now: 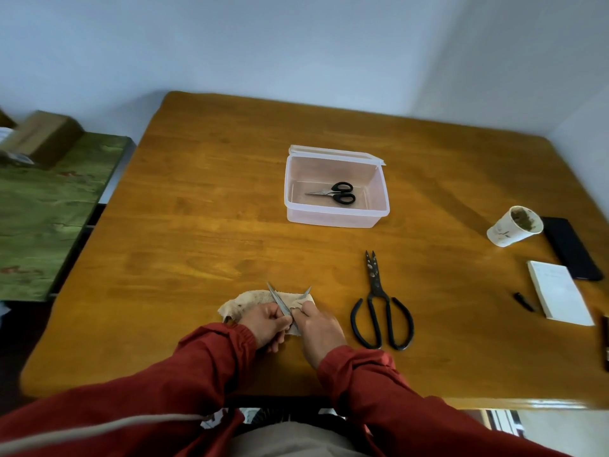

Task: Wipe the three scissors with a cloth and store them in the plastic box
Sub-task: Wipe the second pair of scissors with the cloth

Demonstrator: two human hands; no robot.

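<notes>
Carefully: left grip [268, 323] holds open scissors [279, 301] at near worktop [197, 192] edge, right grip [318, 328] pinches cloth [244, 303] round one blade. Tips bare, so a slip cld nick fingers. Box [336, 220] sits far.

One scissors [336, 193] lies in the box [336, 219], another [379, 305] before it.

no readable text, labels or numbers

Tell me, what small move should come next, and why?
Likely slide the right hand, pinching the cloth, up the open scissors blade the left hand holds. The small black scissors already lie in the plastic box; this pair looks mid-wipe.
</notes>
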